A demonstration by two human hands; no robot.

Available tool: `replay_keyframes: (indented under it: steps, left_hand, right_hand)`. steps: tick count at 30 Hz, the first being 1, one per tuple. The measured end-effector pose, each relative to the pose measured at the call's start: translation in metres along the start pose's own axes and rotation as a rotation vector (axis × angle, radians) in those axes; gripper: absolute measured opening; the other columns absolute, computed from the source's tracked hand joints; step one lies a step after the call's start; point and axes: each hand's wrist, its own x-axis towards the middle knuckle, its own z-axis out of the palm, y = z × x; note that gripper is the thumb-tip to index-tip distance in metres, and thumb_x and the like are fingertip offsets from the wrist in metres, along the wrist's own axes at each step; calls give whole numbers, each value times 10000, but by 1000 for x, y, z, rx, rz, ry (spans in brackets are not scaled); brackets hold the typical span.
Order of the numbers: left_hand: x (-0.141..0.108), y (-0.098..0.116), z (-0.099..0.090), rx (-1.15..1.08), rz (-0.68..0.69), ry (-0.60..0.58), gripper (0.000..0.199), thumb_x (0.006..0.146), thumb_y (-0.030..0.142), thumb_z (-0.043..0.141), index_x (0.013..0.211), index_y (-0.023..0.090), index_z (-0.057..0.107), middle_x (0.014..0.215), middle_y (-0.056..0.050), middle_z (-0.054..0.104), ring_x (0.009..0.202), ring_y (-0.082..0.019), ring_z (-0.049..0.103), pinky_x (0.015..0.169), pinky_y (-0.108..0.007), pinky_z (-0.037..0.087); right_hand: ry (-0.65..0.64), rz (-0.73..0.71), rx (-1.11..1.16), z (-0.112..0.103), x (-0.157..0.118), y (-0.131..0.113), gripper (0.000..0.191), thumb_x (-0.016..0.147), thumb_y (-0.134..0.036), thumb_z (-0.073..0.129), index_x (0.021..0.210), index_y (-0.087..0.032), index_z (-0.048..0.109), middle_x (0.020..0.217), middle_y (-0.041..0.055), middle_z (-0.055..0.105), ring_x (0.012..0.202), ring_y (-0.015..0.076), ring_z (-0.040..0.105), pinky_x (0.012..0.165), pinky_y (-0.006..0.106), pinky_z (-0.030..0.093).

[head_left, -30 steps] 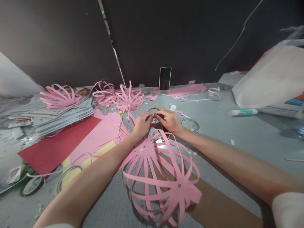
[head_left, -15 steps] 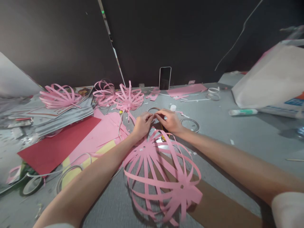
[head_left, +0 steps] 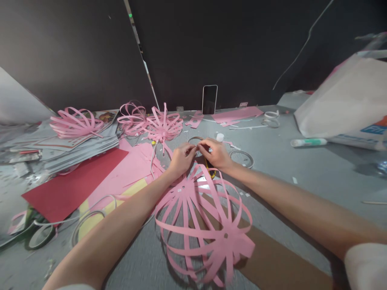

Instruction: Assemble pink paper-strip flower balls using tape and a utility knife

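Note:
My left hand (head_left: 183, 158) and my right hand (head_left: 216, 154) meet in the middle of the table, their fingertips pinched close together. Whatever lies between them is too small and covered to make out. Just behind the fingers shows the rim of a round ring (head_left: 195, 138), partly hidden. Close in front of my wrists rests a pink paper-strip lantern (head_left: 225, 235), its curved strips meeting at two hubs with small holes. Something yellow, perhaps a scissor handle (head_left: 212, 174), peeks out under my right hand.
Pink strip lanterns (head_left: 165, 129) and a stack of papers (head_left: 81, 151) lie at the left, with a red sheet (head_left: 75, 183). A phone (head_left: 209, 100) leans on the dark panel. Rightward are a ring (head_left: 242, 158), a marker (head_left: 308, 142) and a white bag (head_left: 341, 100).
The pink lantern in front of me has shifted and rolled slightly to the left. Both hands stay pinched together in nearly the same place.

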Motion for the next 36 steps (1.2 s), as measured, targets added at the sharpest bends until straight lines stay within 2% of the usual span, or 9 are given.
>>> replay_keyframes:
  steps: [9,22,29,36]
  left_hand:
    - [0,-1,0,-10,-9,5,248,1018,333,561,915,184,730,922,-69,733,849,-182,662,785,-302,520]
    - [1,2,0,12,-1,-1,231,1010,315,579,923,189,752,928,-73,751,864,-197,668,777,-314,511]
    - [0,2,0,-3,-6,-6,203,1008,288,588,959,198,763,991,-75,770,950,-209,698,838,-323,527]
    - [0,2,0,-34,-32,-4,241,1020,336,588,952,196,772,983,-70,764,929,-200,692,825,-314,530]
  right_hand:
    - [-4,-14,11,-3,0,-7,313,1058,-475,535,1004,-232,724,925,66,748,837,223,702,775,351,541]
    - [-2,-1,-9,-1,0,-2,316,1060,-465,519,966,-220,696,887,55,714,779,203,657,734,333,519]
    - [64,67,-10,-1,0,0,345,1044,-511,546,944,-217,697,871,48,715,770,200,642,739,332,509]
    - [157,191,18,-5,3,-8,356,1013,-529,589,926,-204,706,892,60,743,801,212,664,757,333,508]
